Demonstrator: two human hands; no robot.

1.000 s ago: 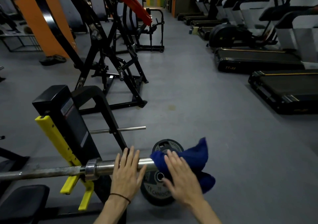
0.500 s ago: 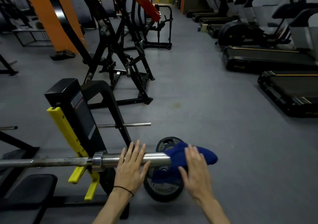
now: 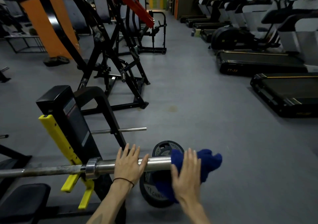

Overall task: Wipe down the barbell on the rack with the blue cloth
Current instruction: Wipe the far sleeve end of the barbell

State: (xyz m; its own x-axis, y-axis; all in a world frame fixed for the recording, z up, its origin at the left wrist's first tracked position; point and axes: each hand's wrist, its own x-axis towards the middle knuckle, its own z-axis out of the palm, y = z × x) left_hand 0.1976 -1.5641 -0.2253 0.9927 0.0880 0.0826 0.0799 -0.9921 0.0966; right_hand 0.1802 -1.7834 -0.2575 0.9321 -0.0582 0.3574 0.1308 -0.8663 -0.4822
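Barbell (image 3: 51, 169) is sitting across the rack (image 3: 72, 129), resting in the yellow hook (image 3: 68, 156), with the shiny sleeve sticking out past the right side of the upright. Left hand (image 3: 128, 164) is laid flat on top of the sleeve, fingers straight and a bit spread, not wrapped around anything, just pressing down on the metal. There's a thin black band on that wrist.

Right hand (image 3: 186, 173) is flat too, fingers straight and together, pushing the cloth (image 3: 209, 164) against the far end of the sleeve. The cloth is bunched over the tip of the bar, with a flap hanging down below it and a lump poking out to the right of the hand. It's a bit blurry there.

Under the sleeve end a black plate (image 3: 155, 196) leans near the rack's foot. Bench pad (image 3: 22, 201) shows at the bottom left corner. Treadmills (image 3: 284, 93) line the right side.
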